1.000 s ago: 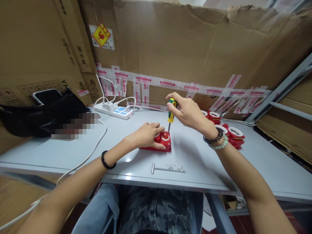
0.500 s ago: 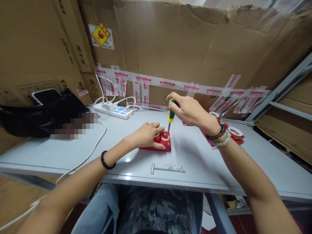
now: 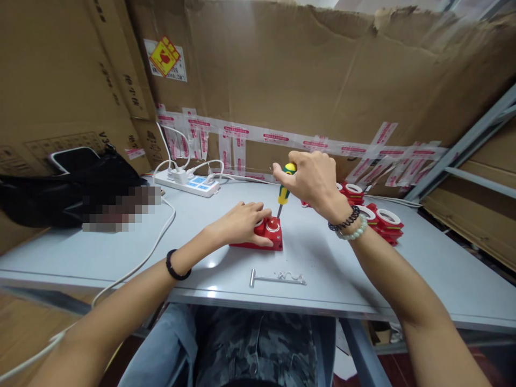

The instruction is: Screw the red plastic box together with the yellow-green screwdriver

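Head view: Back from the surface's front edge point(image 3: 338, 308), the left hand point(image 3: 241, 223) clasps a red housing point(image 3: 276, 237), fingers hiding its left part; the right hand's point(image 3: 312, 180) curled fingers grip a screwdriver point(image 3: 284, 194), its tip indistinct.

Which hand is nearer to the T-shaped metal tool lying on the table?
Left. The left hand holds the red block, just beyond the metal tool from the wearer's side; the right hand is farther back and raised, gripping the screwdriver.
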{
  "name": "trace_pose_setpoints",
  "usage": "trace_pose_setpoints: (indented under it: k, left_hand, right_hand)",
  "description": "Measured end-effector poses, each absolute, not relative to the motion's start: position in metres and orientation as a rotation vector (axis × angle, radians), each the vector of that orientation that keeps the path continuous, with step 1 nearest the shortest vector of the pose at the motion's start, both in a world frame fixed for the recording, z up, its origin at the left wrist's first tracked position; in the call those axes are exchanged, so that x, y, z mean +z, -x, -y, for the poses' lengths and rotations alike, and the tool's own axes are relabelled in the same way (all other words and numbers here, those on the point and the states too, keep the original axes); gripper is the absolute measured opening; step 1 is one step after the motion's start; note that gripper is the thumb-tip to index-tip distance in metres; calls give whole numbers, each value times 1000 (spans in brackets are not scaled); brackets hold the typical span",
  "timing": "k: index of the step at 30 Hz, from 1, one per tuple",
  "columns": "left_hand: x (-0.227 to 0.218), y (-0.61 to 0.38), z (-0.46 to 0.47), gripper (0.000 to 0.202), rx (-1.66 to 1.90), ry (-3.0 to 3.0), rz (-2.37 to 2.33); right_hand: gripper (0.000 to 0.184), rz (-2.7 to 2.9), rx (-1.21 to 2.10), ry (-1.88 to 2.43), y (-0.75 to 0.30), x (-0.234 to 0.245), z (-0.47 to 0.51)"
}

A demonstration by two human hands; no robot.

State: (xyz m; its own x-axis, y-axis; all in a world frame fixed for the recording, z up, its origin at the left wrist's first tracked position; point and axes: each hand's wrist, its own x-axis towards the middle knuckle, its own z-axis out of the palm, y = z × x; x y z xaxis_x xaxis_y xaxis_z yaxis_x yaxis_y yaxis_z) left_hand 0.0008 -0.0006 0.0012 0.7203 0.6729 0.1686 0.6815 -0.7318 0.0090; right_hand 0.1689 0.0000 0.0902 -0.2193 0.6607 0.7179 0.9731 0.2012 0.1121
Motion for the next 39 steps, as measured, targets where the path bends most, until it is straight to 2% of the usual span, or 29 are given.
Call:
trace_pose_setpoints:
  k: [4,7,11,14,17,23,28,33,39]
  left_hand:
    - [1,-1,0,55,-237,2856,1119]
    - [1,-1,0,55,-236,2846,1113]
    - [1,-1,0,57,-234,2844,1113]
    - [0,-1,0,56,-242,2847,1110]
    - [0,-1,0,56,-243,2854,1107]
    - [-1,-1,0,57,-246,2847,1112]
    - [0,-1,1,56,-243,2855,1129]
    - [1,-1,1,56,-256,2862,1123]
    - [1,0,1,57,-256,2843,1120]
  right_hand:
    - [39,2009,-688,1466,-169,84,0]
    - [30,2229,-433,1329,-177,88,3]
    - [31,2446,-46,1238,-192,102,8]
    - [30,2531,114,1159,-197,112,10]
    - [28,2503,26,1122,-196,114,9]
    - [37,2245,-505,1306,-180,103,2]
    - [31,1957,-729,1501,-165,92,-3]
    - [33,1929,-638,1493,-162,84,-4]
    - [16,2282,-111,1082,-184,94,-3]
